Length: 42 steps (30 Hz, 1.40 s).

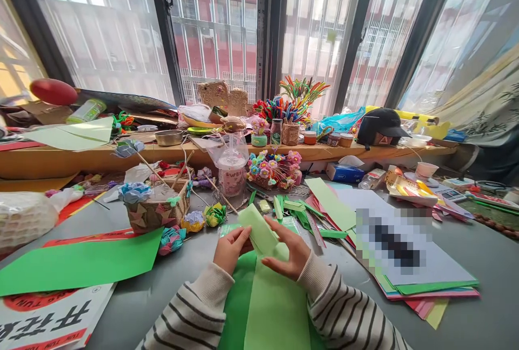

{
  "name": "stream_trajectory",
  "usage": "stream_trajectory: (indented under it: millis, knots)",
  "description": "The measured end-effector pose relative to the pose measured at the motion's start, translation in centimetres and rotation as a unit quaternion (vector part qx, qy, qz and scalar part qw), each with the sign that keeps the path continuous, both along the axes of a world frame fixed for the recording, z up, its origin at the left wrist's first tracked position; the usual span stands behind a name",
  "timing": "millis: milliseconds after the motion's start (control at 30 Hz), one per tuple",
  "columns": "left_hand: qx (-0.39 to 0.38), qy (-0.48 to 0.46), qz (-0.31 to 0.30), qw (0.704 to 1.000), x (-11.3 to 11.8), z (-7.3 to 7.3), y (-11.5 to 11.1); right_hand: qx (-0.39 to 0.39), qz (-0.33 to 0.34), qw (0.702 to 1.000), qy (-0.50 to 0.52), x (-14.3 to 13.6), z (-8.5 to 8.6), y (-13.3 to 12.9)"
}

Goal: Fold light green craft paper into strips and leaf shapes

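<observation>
A folded piece of light green paper (259, 231) is held up between both hands over the table. My left hand (233, 247) pinches its left edge between thumb and fingers. On the other side my right hand (290, 253) grips it, thumb at the lower edge and fingers along the upper right. Beneath the hands lies a light green sheet (278, 307) on top of a darker green sheet (237, 307). Just beyond are several folded green paper strips (294, 207).
At right lies a stack of coloured paper under a white sheet (438, 253). A basket of paper flowers (152, 212) and a plastic cup (231, 174) stand ahead. Left, a bright green sheet (81, 261) lies flat. A wooden ledge (81, 161) crowded with craft items runs below the windows.
</observation>
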<state>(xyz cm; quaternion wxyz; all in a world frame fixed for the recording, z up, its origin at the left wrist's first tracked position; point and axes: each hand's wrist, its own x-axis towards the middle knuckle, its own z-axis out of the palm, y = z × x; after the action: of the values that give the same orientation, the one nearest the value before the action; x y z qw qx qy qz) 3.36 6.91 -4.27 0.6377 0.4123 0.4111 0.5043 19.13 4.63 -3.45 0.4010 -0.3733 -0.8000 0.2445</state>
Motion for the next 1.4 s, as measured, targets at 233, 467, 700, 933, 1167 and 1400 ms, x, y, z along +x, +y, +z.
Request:
stream_trajectory:
  millis: [233,467,700,933,1167,1400]
  knots:
    - [0.063,0.107,-0.103,0.987,1.1,0.2,-1.1,-0.205,-0.016,0.943,0.263,-0.3,-1.1,1.6]
    - [0.120,0.182,-0.130,0.967,1.6,0.4,-2.0,-0.237,-0.050,0.927,0.287,-1.5,-0.8,0.8]
    - [0.119,0.185,-0.128,0.967,1.7,0.7,-2.1,-0.218,-0.079,0.933,0.275,-1.4,-0.5,0.7]
    - [0.119,0.190,-0.140,0.964,1.6,0.7,-2.2,-0.197,-0.117,0.944,0.239,-1.3,-0.2,0.5]
    - [0.102,0.160,-0.155,0.970,1.5,0.9,-2.2,-0.211,-0.098,0.940,0.250,-1.0,-0.2,0.8]
    - [0.090,0.156,-0.145,0.973,1.3,0.4,-1.9,-0.227,-0.119,0.931,0.260,-0.8,-0.4,1.1]
